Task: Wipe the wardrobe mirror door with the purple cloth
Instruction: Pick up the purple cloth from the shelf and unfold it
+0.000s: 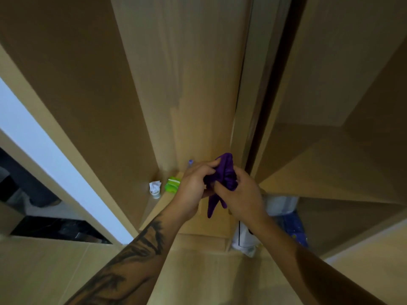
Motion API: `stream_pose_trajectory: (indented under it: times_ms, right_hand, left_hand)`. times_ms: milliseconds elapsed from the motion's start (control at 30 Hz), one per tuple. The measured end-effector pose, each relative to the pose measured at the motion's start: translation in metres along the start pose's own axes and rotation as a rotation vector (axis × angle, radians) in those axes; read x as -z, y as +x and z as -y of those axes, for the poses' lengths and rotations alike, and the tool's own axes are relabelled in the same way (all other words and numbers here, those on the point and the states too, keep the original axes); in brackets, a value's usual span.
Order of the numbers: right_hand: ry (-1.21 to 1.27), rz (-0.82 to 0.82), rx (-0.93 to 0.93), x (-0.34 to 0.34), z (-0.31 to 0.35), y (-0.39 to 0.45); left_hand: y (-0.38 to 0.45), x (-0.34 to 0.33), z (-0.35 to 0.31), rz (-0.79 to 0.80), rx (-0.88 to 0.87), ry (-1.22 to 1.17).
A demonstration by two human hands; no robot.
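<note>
The purple cloth [226,172] is bunched up between both hands, with a loose end hanging down below them. My left hand [195,182] grips its left side, fingers curled over the fabric. My right hand [241,194] pinches the right side from below. Both hands are held in front of a wooden wardrobe panel [198,84]. A door edge [246,106] with a dark gap runs up on the right. No mirror surface is plainly recognisable from this angle.
On a low wooden shelf [167,208] sit a green container [172,183], a small cup with crumpled white paper [155,188] and a bottle tip [190,162]. A white object [244,238] and blue packaging [293,227] lie lower right.
</note>
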State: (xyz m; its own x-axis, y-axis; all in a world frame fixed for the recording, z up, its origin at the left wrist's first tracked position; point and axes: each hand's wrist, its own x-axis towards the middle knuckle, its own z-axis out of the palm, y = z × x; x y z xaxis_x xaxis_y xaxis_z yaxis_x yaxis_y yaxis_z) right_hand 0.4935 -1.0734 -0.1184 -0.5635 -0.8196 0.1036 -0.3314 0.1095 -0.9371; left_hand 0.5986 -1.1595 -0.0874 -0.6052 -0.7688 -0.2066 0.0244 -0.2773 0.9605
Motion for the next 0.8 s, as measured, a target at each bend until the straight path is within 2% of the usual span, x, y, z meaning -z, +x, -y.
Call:
stream_pose_trajectory:
  times_ms: [200, 300, 433, 567, 667, 800]
  right_hand:
    - [0.109, -0.019, -0.079, 0.054, -0.039, -0.019]
    - [0.146, -0.028, -0.1, 0.082, -0.056, -0.03]
    - [0.23, -0.039, -0.183, 0.115, -0.075, -0.031]
    - [0.314, -0.036, -0.246, 0.138, -0.096, -0.024]
    - [0.322, -0.093, -0.277, 0.153, -0.11, -0.013]
    - [0.188, -0.222, -0.321, 0.169, -0.128, 0.006]
  left_hand:
    - [-0.006, -0.04, 0.031, 0.055, 0.029, 0.032]
    - [-0.004, -0.056, 0.055, 0.083, 0.024, 0.147]
    - [0.002, -0.078, 0.087, 0.194, 0.067, 0.268]
    - [0.01, -0.094, 0.109, 0.288, 0.128, 0.26]
    - [0.028, -0.105, 0.124, 0.238, 0.151, 0.166]
    - [0.061, -0.129, 0.134, 0.131, 0.065, 0.278]
